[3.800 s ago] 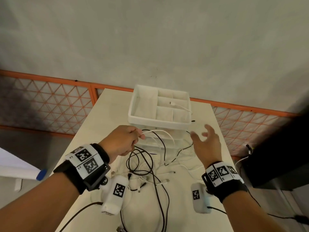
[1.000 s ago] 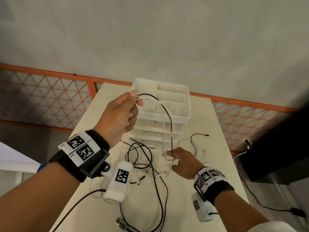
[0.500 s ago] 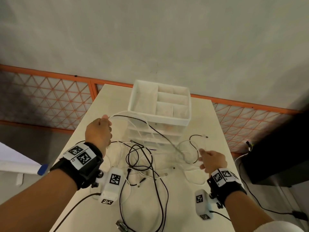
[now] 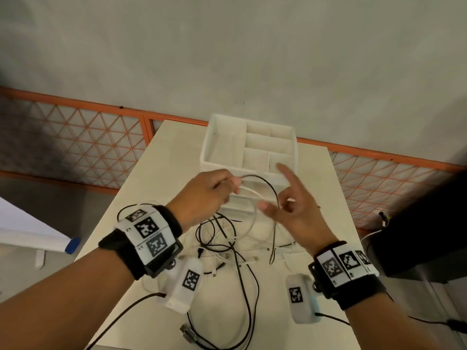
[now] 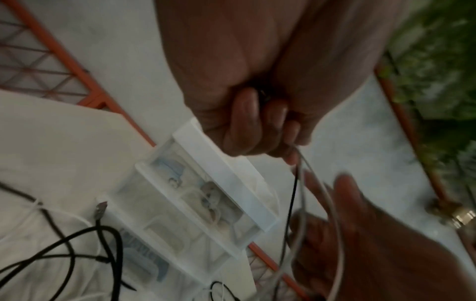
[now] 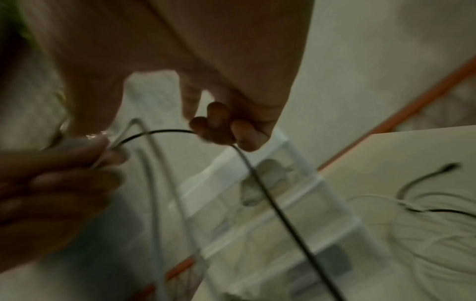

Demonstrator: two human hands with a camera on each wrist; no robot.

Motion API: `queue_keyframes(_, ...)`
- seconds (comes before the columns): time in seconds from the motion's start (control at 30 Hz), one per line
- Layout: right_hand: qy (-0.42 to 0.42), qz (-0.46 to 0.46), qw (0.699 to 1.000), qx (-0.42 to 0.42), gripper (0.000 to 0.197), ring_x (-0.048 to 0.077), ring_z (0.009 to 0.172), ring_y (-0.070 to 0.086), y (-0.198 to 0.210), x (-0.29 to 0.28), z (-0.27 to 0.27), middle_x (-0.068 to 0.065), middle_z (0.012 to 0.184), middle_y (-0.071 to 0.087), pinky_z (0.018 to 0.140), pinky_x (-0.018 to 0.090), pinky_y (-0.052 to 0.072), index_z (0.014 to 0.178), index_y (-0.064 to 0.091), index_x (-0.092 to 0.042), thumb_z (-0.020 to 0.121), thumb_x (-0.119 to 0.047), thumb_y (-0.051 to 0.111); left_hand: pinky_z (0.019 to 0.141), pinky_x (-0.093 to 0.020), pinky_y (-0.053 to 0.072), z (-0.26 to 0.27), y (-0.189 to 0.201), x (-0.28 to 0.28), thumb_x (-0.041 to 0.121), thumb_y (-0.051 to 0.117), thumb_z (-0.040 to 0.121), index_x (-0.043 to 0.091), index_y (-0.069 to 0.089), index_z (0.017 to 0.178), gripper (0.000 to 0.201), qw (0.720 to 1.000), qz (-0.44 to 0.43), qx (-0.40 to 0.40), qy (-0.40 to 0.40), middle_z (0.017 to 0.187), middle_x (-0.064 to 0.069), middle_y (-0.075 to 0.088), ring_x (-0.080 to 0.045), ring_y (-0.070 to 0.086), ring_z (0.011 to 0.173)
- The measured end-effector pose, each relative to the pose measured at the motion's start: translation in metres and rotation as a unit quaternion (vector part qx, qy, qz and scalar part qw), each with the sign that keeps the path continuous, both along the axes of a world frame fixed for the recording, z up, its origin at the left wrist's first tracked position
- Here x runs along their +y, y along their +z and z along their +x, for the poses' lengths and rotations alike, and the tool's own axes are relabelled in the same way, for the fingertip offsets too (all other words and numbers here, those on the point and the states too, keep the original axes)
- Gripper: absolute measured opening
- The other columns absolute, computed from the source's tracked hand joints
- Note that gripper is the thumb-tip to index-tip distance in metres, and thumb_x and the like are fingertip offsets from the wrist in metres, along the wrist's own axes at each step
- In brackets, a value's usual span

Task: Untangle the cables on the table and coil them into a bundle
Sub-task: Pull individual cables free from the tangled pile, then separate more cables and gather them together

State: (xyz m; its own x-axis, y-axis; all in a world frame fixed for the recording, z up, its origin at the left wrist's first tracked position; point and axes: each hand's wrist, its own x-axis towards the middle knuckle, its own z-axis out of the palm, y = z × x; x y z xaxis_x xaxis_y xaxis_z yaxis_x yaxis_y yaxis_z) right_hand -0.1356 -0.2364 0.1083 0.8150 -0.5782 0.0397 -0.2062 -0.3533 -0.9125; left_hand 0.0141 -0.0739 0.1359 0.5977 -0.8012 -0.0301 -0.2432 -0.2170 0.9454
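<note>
Separation step, coiling not yet begun. The left hand (image 4: pixel 207 195) is raised in front of the white drawer organiser (image 4: pixel 249 150), its fingers curled and pinching together one end of a thin black cable (image 4: pixel 267 184) and a white cable (image 4: pixel 250 192). The right hand (image 4: pixel 290 210) is just beside it, on the side away from the left hand: index finger extended upward, the remaining fingers curled round the black cable, as the right wrist view shows at the fingertips (image 6: pixel 219 130). Whether this hand also traps the white cable cannot be told.

Orientation: between the two hands the black cable forms a short arch in front of the organiser, its span running roughly parallel to the organiser's front face; past the right hand it drops steeply towards the bench (image 4: pixel 177 152), so that its long axis there is near vertical and its free end points down into the tangle. The white cable leaves the left hand as a loop that sags below the arch.

The remaining cables (image 4: pixel 227 248), black and white, lie crossed and looped on the bench in front of the organiser, beneath the hands; one thick black cable (image 4: pixel 250 306) trails away from the organiser towards the near bench edge.

Judgement: the next move calls for sliding the right hand along the black cable to draw it clear of the white loop and the heap. A pull that is too brisk is likely to tighten the crossings below.
</note>
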Motion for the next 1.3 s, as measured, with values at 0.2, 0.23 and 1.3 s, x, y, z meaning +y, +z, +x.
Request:
queue_keyframes(0.2,0.083,-0.129,0.943,0.294,0.028,0.008,0.056,0.057,-0.040,0.000,0.010,-0.008,0.055,0.061,0.059,0.022,0.043,0.064,0.070,-0.025,0.084,-0.044,0.070,0.047,-0.014,0.028,-0.003,0.006,0.007,0.039,0.047,0.100,0.011,0.071,0.082,0.041,0.998,-0.070,0.001,-0.010,0.051,0.013,0.036,-0.003,0.031,0.044)
queue_keyframes(0.23,0.033,-0.143,0.934,0.327,0.028,0.016,0.065,0.061,-0.049,-0.011,0.004,-0.003,0.062,0.064,0.063,0.026,0.045,0.065,0.069,-0.025,0.084,-0.045,0.068,0.048,-0.015,0.029,0.005,0.001,0.015,0.041,0.047,0.099,0.013,0.072,0.081,0.041,0.998,-0.058,0.012,-0.021,0.054,0.012,0.038,-0.004,0.033,0.046)
queue_keyframes(1.3,0.053,-0.177,0.972,0.143,0.007,0.004,0.070,0.056,-0.069,0.038,-0.013,-0.005,0.079,0.063,0.070,0.013,0.041,0.088,0.080,-0.026,0.088,-0.028,0.074,0.075,-0.033,0.050,-0.019,-0.077,0.038,0.027,0.041,0.104,0.013,0.048,0.084,0.025,0.985,0.099,0.142,0.022,0.079,-0.005,0.073,-0.016,0.068,0.077)
